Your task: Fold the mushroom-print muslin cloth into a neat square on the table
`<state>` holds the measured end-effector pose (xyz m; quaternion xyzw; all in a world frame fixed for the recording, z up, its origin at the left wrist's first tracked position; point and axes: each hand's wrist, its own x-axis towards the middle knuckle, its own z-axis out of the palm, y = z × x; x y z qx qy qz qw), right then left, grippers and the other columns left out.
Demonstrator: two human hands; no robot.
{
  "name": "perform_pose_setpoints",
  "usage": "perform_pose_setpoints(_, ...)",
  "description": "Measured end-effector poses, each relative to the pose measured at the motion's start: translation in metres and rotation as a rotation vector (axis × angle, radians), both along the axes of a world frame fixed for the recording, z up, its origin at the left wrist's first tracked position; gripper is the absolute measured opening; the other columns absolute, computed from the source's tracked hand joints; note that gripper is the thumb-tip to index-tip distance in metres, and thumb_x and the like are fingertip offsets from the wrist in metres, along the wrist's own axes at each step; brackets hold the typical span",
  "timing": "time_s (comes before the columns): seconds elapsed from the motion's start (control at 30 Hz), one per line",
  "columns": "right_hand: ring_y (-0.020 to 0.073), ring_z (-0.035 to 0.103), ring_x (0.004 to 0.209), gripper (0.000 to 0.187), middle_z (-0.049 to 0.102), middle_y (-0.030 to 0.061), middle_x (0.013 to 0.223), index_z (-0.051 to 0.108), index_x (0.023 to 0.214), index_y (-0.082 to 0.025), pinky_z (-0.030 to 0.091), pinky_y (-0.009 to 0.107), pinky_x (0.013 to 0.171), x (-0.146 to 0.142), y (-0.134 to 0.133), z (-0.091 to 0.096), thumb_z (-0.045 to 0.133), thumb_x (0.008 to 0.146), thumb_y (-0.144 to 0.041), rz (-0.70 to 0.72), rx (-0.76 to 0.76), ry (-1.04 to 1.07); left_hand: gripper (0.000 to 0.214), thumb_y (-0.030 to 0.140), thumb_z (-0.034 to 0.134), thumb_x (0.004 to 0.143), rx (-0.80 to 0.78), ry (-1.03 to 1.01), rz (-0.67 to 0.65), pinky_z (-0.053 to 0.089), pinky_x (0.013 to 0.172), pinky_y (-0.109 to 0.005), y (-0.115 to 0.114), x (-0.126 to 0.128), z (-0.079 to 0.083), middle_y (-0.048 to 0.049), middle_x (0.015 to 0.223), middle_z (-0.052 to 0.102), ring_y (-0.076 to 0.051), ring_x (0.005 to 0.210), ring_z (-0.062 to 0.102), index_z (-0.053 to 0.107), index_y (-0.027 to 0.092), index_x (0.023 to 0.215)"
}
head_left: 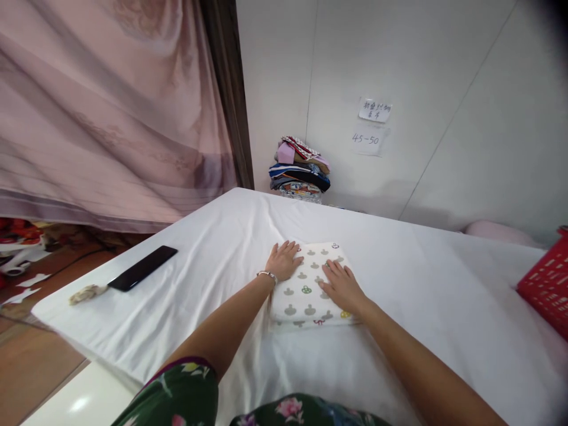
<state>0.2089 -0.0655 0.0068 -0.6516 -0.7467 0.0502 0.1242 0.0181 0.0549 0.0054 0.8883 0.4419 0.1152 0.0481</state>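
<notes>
A folded white cloth with small grey, green and red prints (309, 296) lies on the white sheet covering the table (199, 296). My left hand (284, 260) lies flat on the cloth's upper left corner, fingers stretched out; a thin bracelet circles its wrist. My right hand (341, 285) presses flat on the cloth's right side, fingers spread. Neither hand holds anything.
A black phone (142, 267) and a small crumpled cloth piece (86, 293) lie near the table's left edge. A stack of folded clothes (299, 168) stands at the back against the wall. A red basket (548, 284) is at the right edge. A pink curtain (110, 106) hangs at left.
</notes>
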Motion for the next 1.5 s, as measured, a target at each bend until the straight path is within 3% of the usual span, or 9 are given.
perform_pose_setpoints(0.17,0.0263,0.025,0.133,0.046,0.033,0.0117,0.142,0.047,0.127,-0.018,0.023,0.045,0.104,0.02,0.001,0.006,0.044,0.086,-0.037,-0.116,-0.031,0.152,0.05,0.044,0.035,0.088,0.016,-0.078,0.117,0.014,0.109,-0.045,-0.003,-0.005,0.002,-0.0067,0.144,0.03,-0.024,0.135,0.019,0.039,0.021,0.132)
perform_pose_setpoints(0.33,0.0215,0.055,0.107,0.058,0.056,0.0099,0.122,0.037,0.135,-0.019,0.041,0.035,0.092,0.054,-0.002,0.006,0.044,0.083,-0.043,-0.478,-0.149,0.562,0.059,0.044,0.043,0.084,-0.097,-0.264,0.433,0.03,0.1,-0.04,-0.017,-0.029,0.002,-0.0136,0.143,0.031,-0.028,0.129,0.031,0.033,0.013,0.134)
perform_pose_setpoints(0.43,0.0216,0.059,0.098,0.07,0.06,0.0108,0.115,0.029,0.139,-0.017,0.044,0.034,0.088,0.06,-0.001,-0.005,0.048,0.08,-0.049,-0.504,-0.215,0.637,0.066,0.05,0.045,0.082,-0.277,-0.357,0.524,0.039,0.089,-0.036,-0.027,-0.046,0.002,-0.0152,0.124,0.052,-0.028,0.113,0.05,0.031,0.012,0.134)
perform_pose_setpoints(0.57,0.0251,0.049,0.115,0.075,0.049,0.0129,0.13,0.034,0.137,-0.015,0.038,0.035,0.096,0.061,0.004,-0.01,0.058,0.073,-0.045,-0.424,-0.178,0.596,0.065,0.046,0.05,0.08,-0.407,-0.417,0.554,0.041,0.081,-0.032,-0.033,-0.052,0.004,-0.0111,0.103,0.063,-0.025,0.098,0.058,0.031,0.013,0.132)
perform_pose_setpoints(0.77,0.0189,0.064,0.083,0.072,0.058,0.0104,0.117,0.027,0.14,-0.021,0.048,0.031,0.077,0.108,0.016,0.01,0.054,0.078,-0.045,-0.435,-0.124,0.608,0.067,0.04,0.057,0.076,-0.48,-0.502,0.487,0.041,0.077,-0.029,-0.036,-0.009,0.002,-0.0126,0.103,0.064,-0.024,0.095,0.059,0.03,0.012,0.131)
perform_pose_setpoints(0.97,0.0281,0.052,0.111,0.051,0.057,0.0117,0.12,0.049,0.126,-0.016,0.04,0.038,0.093,0.146,0.022,0.005,0.049,0.08,-0.038,-0.487,-0.152,0.201,0.06,0.043,0.054,0.077,-0.429,-0.464,0.465,0.041,0.074,-0.031,-0.046,0.033,-0.002,-0.0109,0.106,0.063,-0.027,0.096,0.059,0.034,0.019,0.128)
perform_pose_setpoints(1.13,0.0273,0.036,0.126,0.052,0.041,0.0119,0.137,0.043,0.131,-0.015,0.029,0.039,0.103,0.102,0.013,0.011,0.042,0.084,-0.036,-0.356,-0.035,0.117,0.065,0.046,0.053,0.076,-0.454,-0.503,0.458,0.041,0.071,-0.03,-0.044,0.028,-0.006,-0.0094,0.104,0.063,-0.025,0.093,0.06,0.03,0.019,0.131)
perform_pose_setpoints(1.37,0.0242,0.034,0.128,0.049,0.039,0.0061,0.139,0.039,0.134,-0.025,0.029,0.045,0.103,-0.016,-0.027,0.011,0.036,0.089,-0.045,0.219,-0.003,0.073,0.06,0.043,0.052,0.079,-0.443,-0.533,0.431,0.041,0.071,-0.027,-0.044,0.024,-0.01,-0.0069,0.097,0.065,-0.023,0.089,0.061,0.032,0.019,0.13)
perform_pose_setpoints(1.5,0.027,0.025,0.132,0.058,0.032,0.0129,0.143,0.036,0.136,-0.016,0.023,0.048,0.106,-0.041,-0.043,-0.005,0.04,0.087,-0.048,0.227,0.081,-0.071,0.061,0.04,0.052,0.079,-0.458,-0.516,0.428,0.041,0.073,-0.028,-0.042,0.024,-0.008,-0.008,0.1,0.065,-0.023,0.091,0.061,0.03,0.019,0.132)
